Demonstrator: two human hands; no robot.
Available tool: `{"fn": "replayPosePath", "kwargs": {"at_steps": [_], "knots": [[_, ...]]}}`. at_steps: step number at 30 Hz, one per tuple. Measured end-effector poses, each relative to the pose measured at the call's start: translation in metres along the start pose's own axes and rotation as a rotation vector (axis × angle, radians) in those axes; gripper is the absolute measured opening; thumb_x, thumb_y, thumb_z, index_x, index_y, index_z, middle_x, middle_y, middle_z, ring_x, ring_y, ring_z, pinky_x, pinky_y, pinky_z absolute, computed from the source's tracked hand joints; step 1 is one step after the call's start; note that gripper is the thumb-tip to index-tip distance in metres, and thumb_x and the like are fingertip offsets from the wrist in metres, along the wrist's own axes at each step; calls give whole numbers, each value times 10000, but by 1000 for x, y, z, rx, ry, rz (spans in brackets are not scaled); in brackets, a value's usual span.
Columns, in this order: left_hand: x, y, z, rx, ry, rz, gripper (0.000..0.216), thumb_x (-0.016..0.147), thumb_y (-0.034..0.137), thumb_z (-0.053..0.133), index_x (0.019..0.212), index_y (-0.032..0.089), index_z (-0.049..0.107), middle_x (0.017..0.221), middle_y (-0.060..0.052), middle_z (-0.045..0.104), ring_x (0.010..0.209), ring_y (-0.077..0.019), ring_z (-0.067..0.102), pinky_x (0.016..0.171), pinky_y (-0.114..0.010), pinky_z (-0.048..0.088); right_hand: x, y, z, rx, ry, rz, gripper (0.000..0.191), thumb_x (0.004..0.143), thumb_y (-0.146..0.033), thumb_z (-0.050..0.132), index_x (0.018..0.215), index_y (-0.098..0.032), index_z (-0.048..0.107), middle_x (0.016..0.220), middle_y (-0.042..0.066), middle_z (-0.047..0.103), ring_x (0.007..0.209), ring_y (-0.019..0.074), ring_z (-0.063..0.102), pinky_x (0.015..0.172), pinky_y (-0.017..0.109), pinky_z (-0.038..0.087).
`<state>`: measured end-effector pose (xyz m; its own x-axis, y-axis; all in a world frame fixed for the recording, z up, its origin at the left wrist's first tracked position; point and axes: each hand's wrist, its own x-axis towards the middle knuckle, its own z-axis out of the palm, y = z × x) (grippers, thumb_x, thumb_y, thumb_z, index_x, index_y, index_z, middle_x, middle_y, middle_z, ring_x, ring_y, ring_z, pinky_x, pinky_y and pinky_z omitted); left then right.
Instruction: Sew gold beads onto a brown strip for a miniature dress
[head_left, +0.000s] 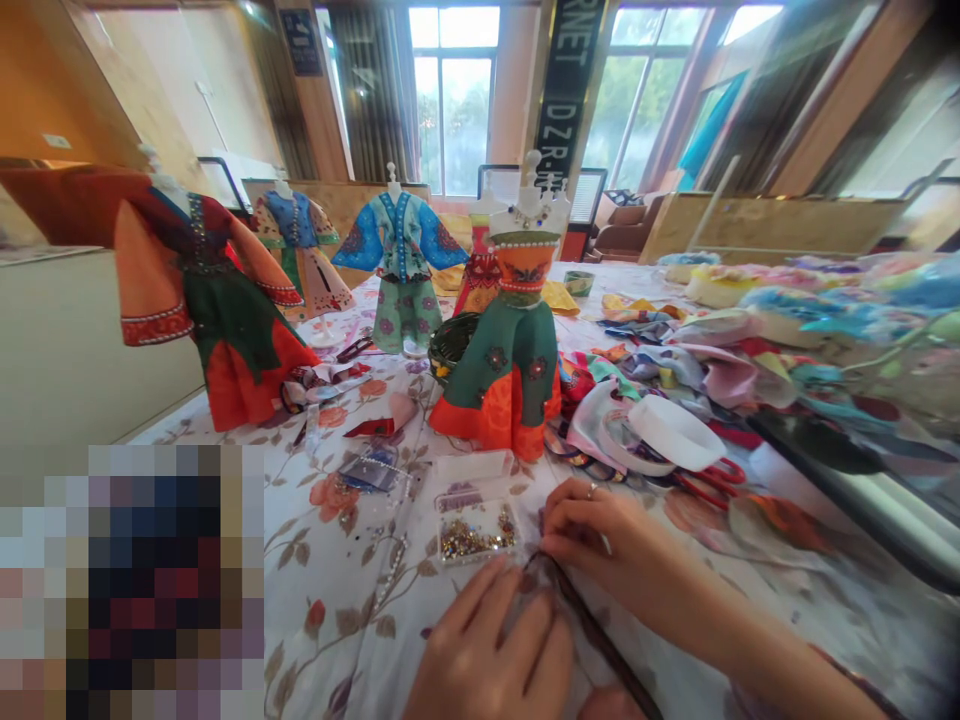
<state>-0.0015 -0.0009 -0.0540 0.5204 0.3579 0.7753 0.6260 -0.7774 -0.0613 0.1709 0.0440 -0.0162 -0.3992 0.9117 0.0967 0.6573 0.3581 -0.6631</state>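
My left hand [495, 645] is low in the middle, fingers bent and close together, tips just in front of the clear bead box. What lies under its fingers is hidden. My right hand [592, 530], with a ring on one finger, has its fingertips drawn together at the upper end of a dark narrow strip [592, 625]. The strip runs down between the hands to the lower edge. Beyond my fingertips stands the small clear box [476, 528], lid raised, holding gold and coloured rhinestones. Behind it rises a doll form in a green and orange dress [517, 350].
More dressed doll forms stand behind, in a red and green robe [217, 300] and a blue outfit [397, 250]. Red scissors [716, 480], a white tape roll [675, 432] and fabric scraps [697, 360] lie right. A pearl string [394, 570] lies on the flowered tablecloth [315, 640].
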Motion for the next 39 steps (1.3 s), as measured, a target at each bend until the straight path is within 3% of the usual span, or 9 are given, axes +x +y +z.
{"fn": "replayPosePath", "kwargs": {"at_steps": [4, 8, 13, 16, 22, 27, 29, 33, 39], "knots": [[3, 1, -4, 46, 52, -16, 183, 868, 181, 506, 782, 140, 662, 695, -14, 733, 597, -185, 695, 634, -309, 576, -1, -1, 0, 61, -55, 7, 186, 846, -100, 600, 672, -162, 617, 803, 14, 601, 708, 118, 562, 640, 232, 434], [9, 1, -8, -4, -29, -97, 162, 835, 134, 509, 703, 147, 602, 566, -14, 650, 498, -185, 630, 498, -304, 539, -4, -2, 0, 112, -81, -2, 172, 848, -113, 609, 685, -165, 622, 842, 4, 590, 761, 115, 563, 706, 236, 438], [8, 3, -6, -233, -94, -528, 81, 818, 217, 535, 747, 206, 497, 593, 5, 618, 506, -168, 618, 431, -245, 481, -6, -9, -2, 165, -62, -16, 164, 851, -106, 602, 704, -173, 631, 854, -7, 590, 773, 108, 571, 716, 235, 431], [10, 2, -7, -441, -154, -817, 190, 763, 263, 625, 744, 240, 437, 563, 61, 607, 413, -125, 557, 397, -209, 410, -8, -15, -4, 206, -48, 0, 165, 859, -141, 604, 702, -184, 633, 849, -16, 593, 771, 104, 575, 698, 227, 427], [27, -3, -21, -894, -257, -1202, 243, 730, 251, 622, 699, 240, 382, 657, 20, 715, 590, -161, 668, 533, -226, 467, -11, -22, -6, 269, -13, -26, 168, 873, -174, 592, 719, -202, 653, 882, -16, 599, 809, 112, 594, 737, 238, 435], [32, -5, -23, -1070, -132, -1341, 282, 699, 227, 656, 685, 234, 375, 598, 40, 686, 610, -152, 677, 442, -165, 397, -14, -25, -9, 240, 32, -61, 160, 873, -183, 591, 750, -207, 689, 889, 0, 612, 831, 127, 595, 753, 250, 449], [33, -5, -23, -1104, -105, -1373, 289, 697, 230, 664, 679, 232, 376, 568, 58, 654, 533, -123, 639, 396, -149, 353, -15, -27, -10, 221, 46, -78, 169, 875, -183, 585, 755, -210, 700, 891, 7, 619, 827, 130, 602, 740, 245, 463], [35, -5, -25, -1151, -79, -1407, 319, 681, 248, 688, 651, 222, 372, 516, 95, 584, 343, -45, 456, 371, -154, 351, -19, -30, -11, 134, 72, -97, 188, 880, -199, 577, 755, -234, 713, 923, 12, 615, 839, 132, 609, 733, 239, 479], [33, -5, -28, -1238, -33, -1404, 302, 714, 266, 689, 676, 219, 394, 574, 84, 592, 341, -36, 434, 377, -165, 375, -20, -30, -7, 50, 146, -196, 180, 850, -129, 603, 866, -255, 730, 917, 19, 612, 851, 140, 612, 754, 246, 493]]}}
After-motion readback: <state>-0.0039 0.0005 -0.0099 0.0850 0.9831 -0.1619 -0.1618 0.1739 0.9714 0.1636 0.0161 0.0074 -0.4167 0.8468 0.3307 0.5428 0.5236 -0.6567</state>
